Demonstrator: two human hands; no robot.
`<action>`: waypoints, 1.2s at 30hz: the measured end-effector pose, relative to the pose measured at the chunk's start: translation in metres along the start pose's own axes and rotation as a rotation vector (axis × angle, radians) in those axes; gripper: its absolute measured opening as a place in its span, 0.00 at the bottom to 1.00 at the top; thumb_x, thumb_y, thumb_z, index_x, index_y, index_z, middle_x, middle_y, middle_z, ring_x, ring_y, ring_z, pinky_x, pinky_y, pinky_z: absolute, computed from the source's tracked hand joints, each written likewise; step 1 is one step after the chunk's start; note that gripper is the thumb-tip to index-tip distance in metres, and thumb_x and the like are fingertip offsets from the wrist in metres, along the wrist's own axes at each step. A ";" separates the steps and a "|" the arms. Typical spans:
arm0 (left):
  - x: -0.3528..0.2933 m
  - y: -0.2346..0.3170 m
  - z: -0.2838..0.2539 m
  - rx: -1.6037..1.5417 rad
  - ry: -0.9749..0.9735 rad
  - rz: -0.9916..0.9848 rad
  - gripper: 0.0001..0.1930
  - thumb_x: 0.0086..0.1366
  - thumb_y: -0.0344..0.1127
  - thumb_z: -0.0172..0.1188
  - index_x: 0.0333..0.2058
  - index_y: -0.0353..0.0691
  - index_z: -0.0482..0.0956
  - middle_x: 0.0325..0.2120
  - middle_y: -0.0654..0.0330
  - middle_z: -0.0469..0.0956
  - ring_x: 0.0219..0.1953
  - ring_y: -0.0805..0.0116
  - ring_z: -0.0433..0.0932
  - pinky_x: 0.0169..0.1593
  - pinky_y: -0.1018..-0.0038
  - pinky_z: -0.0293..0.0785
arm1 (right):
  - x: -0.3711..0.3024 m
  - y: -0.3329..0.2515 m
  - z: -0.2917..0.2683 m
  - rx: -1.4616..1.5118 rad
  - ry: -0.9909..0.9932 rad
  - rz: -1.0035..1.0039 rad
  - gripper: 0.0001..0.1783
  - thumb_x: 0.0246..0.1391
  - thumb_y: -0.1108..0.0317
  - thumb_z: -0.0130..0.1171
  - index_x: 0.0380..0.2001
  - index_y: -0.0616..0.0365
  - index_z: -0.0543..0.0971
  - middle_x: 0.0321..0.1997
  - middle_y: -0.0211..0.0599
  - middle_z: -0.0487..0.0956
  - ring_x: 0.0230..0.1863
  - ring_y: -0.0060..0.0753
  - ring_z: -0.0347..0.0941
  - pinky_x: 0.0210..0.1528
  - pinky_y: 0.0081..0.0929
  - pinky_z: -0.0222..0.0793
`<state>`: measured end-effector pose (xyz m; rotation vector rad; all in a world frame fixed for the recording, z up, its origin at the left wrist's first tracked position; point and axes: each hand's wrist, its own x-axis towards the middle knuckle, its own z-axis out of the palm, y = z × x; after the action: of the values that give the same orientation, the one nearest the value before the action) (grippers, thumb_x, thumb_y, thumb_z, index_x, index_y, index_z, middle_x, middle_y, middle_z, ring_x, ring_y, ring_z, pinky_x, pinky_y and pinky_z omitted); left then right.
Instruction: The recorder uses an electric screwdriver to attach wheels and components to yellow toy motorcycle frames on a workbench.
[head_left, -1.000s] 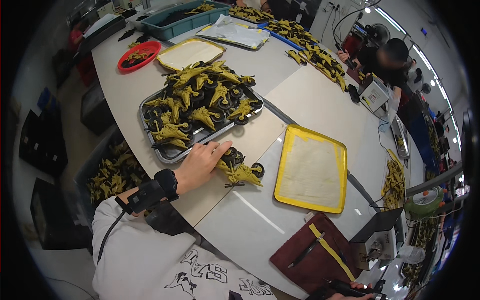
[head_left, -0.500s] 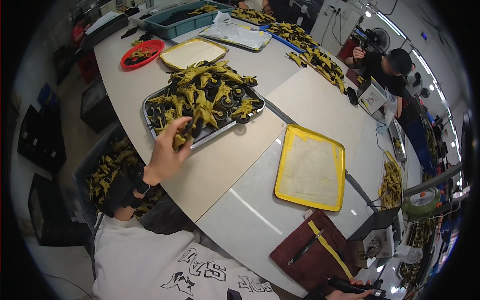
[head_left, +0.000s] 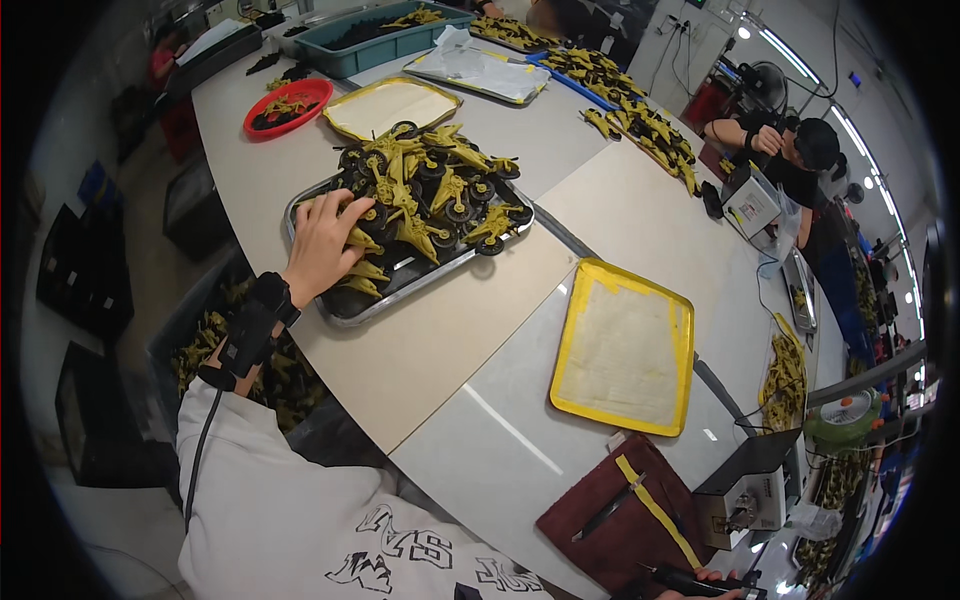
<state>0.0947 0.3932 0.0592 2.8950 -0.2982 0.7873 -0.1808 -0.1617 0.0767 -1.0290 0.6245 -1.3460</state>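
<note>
At the left side of a metal tray [head_left: 400, 300] heaped with yellow and black toy motorcycles [head_left: 450, 190], my left hand [head_left: 325, 240] reaches into the pile. Its fingers curl round one of the toy motorcycles, which they largely hide. A black strap and device wrap that wrist. At the lower right edge, partly cut off, my right hand [head_left: 712, 584] grips a black pen-shaped power tool [head_left: 672, 578], probably an electric screwdriver. Beside it lies a dark red cloth mat [head_left: 620, 520] with a yellow strip and a slim black tool [head_left: 608, 508] on it.
A yellow-rimmed tray [head_left: 622, 350] lies right of centre. Farther back are a red bowl [head_left: 287, 110], another yellow-rimmed tray [head_left: 390, 108], a teal bin [head_left: 385, 45] and more piled toys [head_left: 600, 80]. A boxy device [head_left: 745, 500] stands at the right. A co-worker [head_left: 780, 150] sits across.
My left hand has moved up and left, from a toy motorcycle held at the tray's near edge to the left side of the pile. My right hand stays on the tool.
</note>
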 end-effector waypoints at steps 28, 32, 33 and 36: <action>-0.093 -0.029 0.014 -1.278 -0.120 -1.029 0.24 0.60 0.25 0.49 0.54 0.29 0.55 0.36 0.52 0.75 0.36 0.69 0.77 0.37 0.74 0.76 | -0.001 -0.009 0.022 -0.069 0.080 0.061 0.29 0.54 0.38 0.47 0.16 0.52 0.65 0.14 0.29 0.64 0.17 0.26 0.63 0.21 0.18 0.58; -0.085 -0.026 0.012 -1.240 -0.154 -1.067 0.22 0.59 0.25 0.51 0.51 0.30 0.57 0.32 0.55 0.76 0.29 0.69 0.78 0.32 0.75 0.76 | -0.004 -0.017 0.018 -0.080 0.093 0.073 0.31 0.53 0.35 0.45 0.12 0.50 0.63 0.13 0.30 0.64 0.17 0.27 0.63 0.22 0.20 0.58; -0.090 -0.038 0.018 -1.295 -0.187 -1.070 0.19 0.60 0.28 0.51 0.49 0.32 0.60 0.31 0.56 0.76 0.27 0.71 0.78 0.29 0.76 0.76 | -0.005 -0.017 0.014 -0.076 0.079 0.074 0.31 0.53 0.36 0.45 0.12 0.50 0.64 0.13 0.30 0.64 0.18 0.28 0.64 0.22 0.20 0.58; -0.104 -0.043 0.014 -1.446 -0.133 -1.092 0.13 0.62 0.33 0.51 0.43 0.36 0.64 0.30 0.58 0.76 0.24 0.73 0.78 0.25 0.79 0.75 | 0.001 -0.013 0.005 -0.044 0.053 0.092 0.30 0.53 0.37 0.45 0.13 0.51 0.65 0.14 0.30 0.66 0.18 0.28 0.64 0.23 0.21 0.59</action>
<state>0.0229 0.4487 -0.0093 1.3323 0.4925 0.0285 -0.1830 -0.1602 0.0901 -0.9909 0.7347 -1.2873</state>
